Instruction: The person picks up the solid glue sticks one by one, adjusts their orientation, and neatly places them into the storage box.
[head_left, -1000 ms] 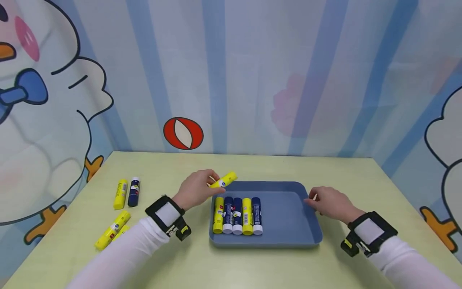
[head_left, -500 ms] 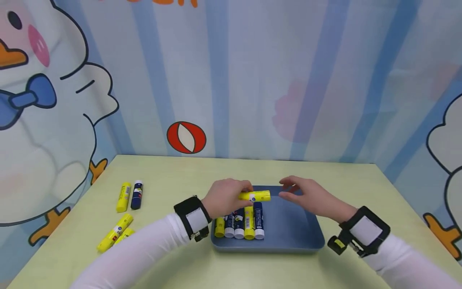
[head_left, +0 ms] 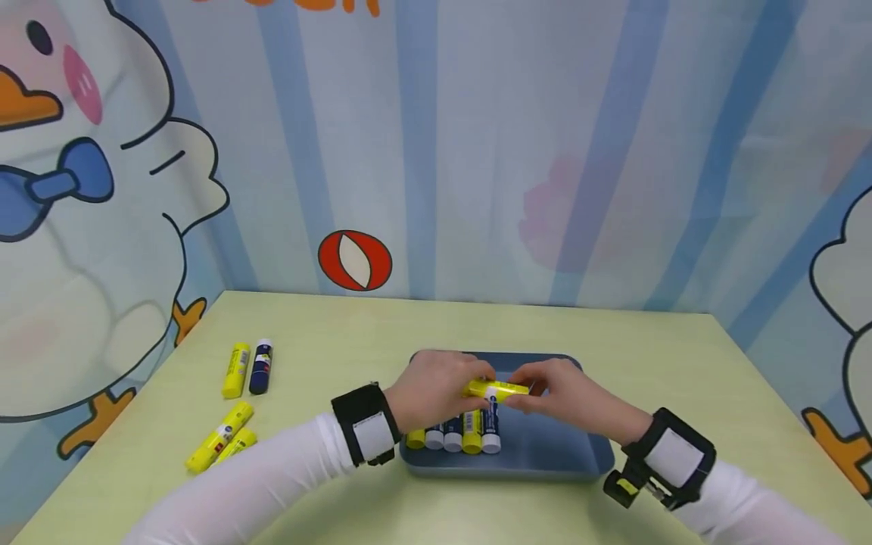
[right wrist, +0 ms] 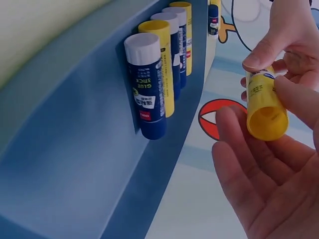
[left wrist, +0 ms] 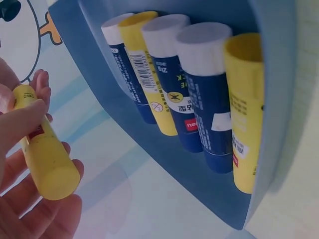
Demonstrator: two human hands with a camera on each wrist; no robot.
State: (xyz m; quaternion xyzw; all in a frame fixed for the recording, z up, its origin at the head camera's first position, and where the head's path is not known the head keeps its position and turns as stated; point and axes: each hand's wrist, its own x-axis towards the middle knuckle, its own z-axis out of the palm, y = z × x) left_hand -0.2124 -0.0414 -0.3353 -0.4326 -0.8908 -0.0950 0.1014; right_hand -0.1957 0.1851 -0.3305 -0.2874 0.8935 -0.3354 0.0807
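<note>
A yellow glue stick (head_left: 499, 390) is held level above the tray, between both hands. My left hand (head_left: 439, 387) grips its left end, thumb on its near side. Around the right end come the thumb and fingers of my right hand (head_left: 567, 395); in the right wrist view that thumb lies against the barrel (right wrist: 268, 112), fingers beneath. Below, in the blue-grey tray (head_left: 565, 454), several glue sticks stand in a row at the left, among them a navy one with a white cap (right wrist: 145, 84) and a yellow one (left wrist: 245, 114). The hands partly cover the row in the head view.
On the left of the table lie more glue sticks: a yellow one (head_left: 235, 370) beside a navy one (head_left: 261, 366), and nearer, a long yellow one (head_left: 219, 437) overlapping another yellow one (head_left: 238, 443). A cartoon-printed curtain (head_left: 477, 151) rises behind the table.
My left hand has carried the yellow glue stick rightward over the tray and levelled it. My right hand has left the tray's right rim and come in to the stick's right end.
</note>
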